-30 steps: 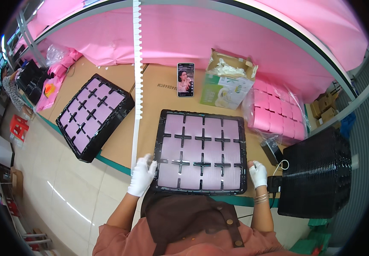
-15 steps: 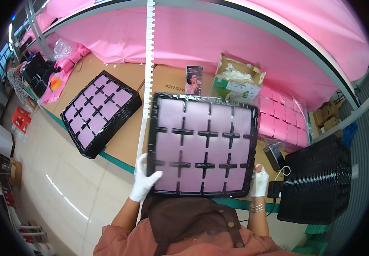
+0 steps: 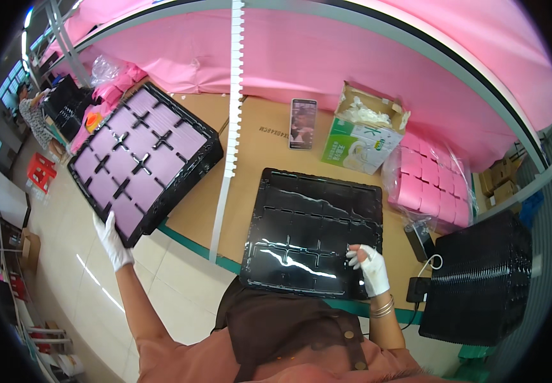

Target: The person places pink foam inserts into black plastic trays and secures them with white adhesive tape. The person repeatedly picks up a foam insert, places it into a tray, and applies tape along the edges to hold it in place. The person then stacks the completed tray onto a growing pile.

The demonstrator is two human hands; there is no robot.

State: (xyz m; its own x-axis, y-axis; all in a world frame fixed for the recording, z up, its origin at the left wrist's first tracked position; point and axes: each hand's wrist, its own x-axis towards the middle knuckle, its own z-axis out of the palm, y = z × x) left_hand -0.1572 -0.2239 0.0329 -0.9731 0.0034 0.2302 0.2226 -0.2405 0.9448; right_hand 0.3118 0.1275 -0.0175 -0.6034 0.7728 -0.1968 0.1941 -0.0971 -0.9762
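Observation:
At the left of the table, a black plastic tray holds light purple sheet pieces between cross-shaped dividers. My left hand, in a white glove, grips its near left edge, the thumb on top and the rest of the fingers mostly hidden. Straight in front of my body lies a glossy black tray with no purple pieces in it. Over its right side is my right hand, whose white glove leaves some fingertips bare. The fingers of that hand are loosely bent and apart, with nothing seen between them.
A phone stands upright at the back beside an opened carton of white material. Bagged pink pieces and a tall stack of black trays are at the right. A white notched strip runs down across the cardboard-covered table.
The purple-filled tray has gone from in front of me to the left, covering where another such tray lay. My left hand went with it; my right hand let go. The glossy black tray is now visible.

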